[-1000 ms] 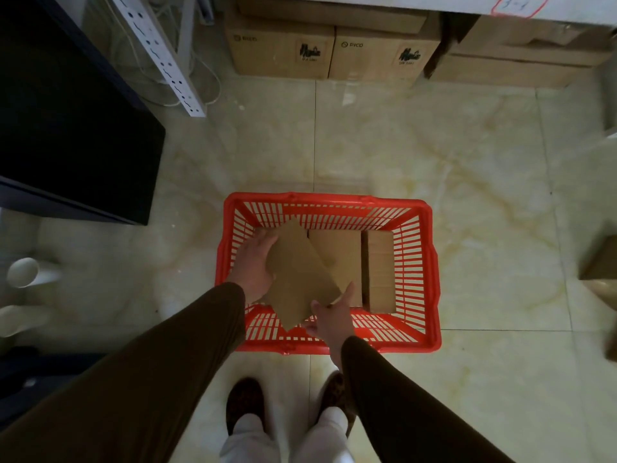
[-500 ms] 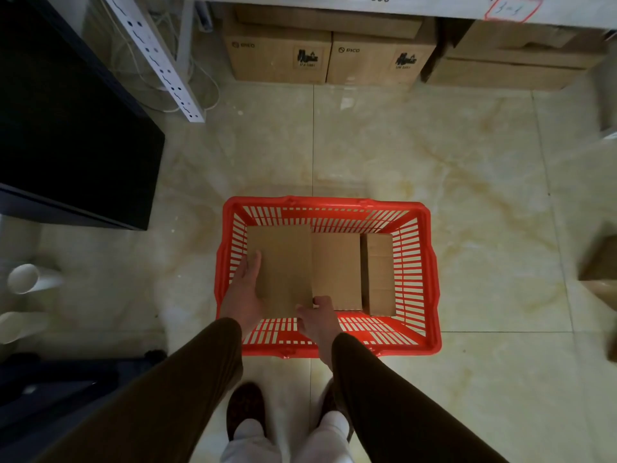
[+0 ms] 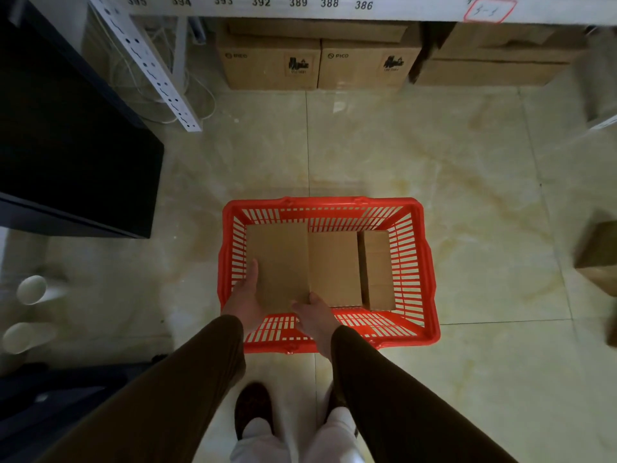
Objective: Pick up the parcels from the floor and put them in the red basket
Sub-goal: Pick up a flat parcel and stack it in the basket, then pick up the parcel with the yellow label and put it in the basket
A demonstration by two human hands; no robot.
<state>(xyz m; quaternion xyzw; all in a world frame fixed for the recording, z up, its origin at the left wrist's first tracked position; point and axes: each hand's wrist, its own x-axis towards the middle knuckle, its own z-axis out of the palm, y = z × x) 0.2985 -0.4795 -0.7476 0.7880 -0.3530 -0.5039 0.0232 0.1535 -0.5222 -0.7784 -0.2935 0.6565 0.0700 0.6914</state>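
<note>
- I'm standing over the red basket (image 3: 430, 282) on the pale tiled floor (image 3: 417, 152), looking straight down into it.
- My left hand (image 3: 245, 300) grips the left edge of the flat brown parcel (image 3: 278, 265), thumb lying along its side.
- My right hand (image 3: 315, 317) pinches that parcel's near right corner, fingers curled on the cardboard.
- So both hands are clamped on the one parcel, one at each side of its near end.
- The parcel sits level in the left part of the basket; whether it touches the bottom I cannot tell.
- Just beside it, in the middle, lies a second parcel (image 3: 334, 269), edge to edge with mine.
- A third parcel (image 3: 377, 269) fills the right part, narrower, close against the basket's right wall.
- My dark sleeves (image 3: 200, 369) run down to both wrists, and my shoes (image 3: 253, 406) are planted just behind the basket's near rim.
- Ahead, cardboard boxes (image 3: 317, 61) are stacked under a numbered shelf (image 3: 260, 3).
- Off at the right edge, another brown box (image 3: 597, 252) rests on the floor, well apart from the basket.
</note>
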